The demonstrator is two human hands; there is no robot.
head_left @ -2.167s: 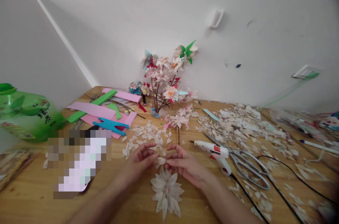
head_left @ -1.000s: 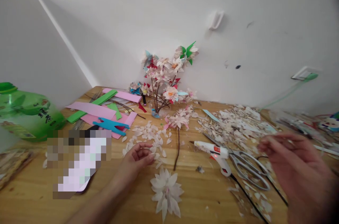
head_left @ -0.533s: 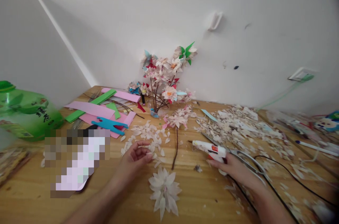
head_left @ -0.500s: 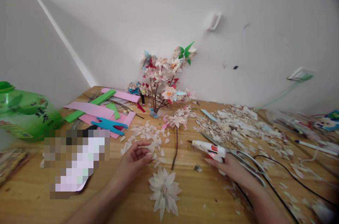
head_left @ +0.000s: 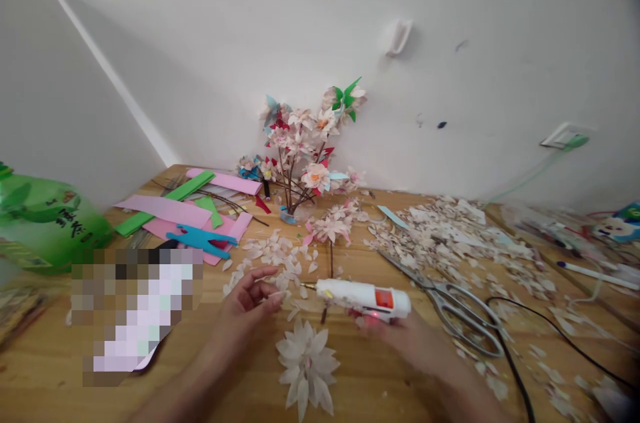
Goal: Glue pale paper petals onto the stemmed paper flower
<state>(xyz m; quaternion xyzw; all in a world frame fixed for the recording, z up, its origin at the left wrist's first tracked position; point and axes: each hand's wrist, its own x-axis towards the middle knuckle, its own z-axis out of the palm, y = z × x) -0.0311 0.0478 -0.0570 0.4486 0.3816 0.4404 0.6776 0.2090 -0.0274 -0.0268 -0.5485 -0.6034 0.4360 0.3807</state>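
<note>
My right hand [head_left: 383, 329] is wrapped round a white glue gun [head_left: 350, 294] with a red light showing; its nozzle points left, close to my left fingertips. My left hand [head_left: 255, 296] has its thumb and fingers drawn together, and a small pale petal [head_left: 281, 296] seems to be at the tips. Below both hands a pale layered paper flower [head_left: 307, 366] lies on the wooden table [head_left: 220, 383]. Behind the glue gun lies a pinkish flower [head_left: 333, 224] on a brown stem, partly hidden by the gun. Loose petals [head_left: 273, 249] are scattered beyond my left hand.
Flowers on stems [head_left: 300, 143] stand by the wall. Scissors [head_left: 450, 309], a black cable [head_left: 515, 369] and a heap of petals [head_left: 445, 229] are at the right. Coloured paper strips [head_left: 165, 209], a pixelated patch [head_left: 145, 316] and a green bottle [head_left: 55, 219] are at the left.
My right hand has brought the glue gun leftwards, over the brown stem and near my left hand. The scissors show more fully now. The view has shifted slightly.
</note>
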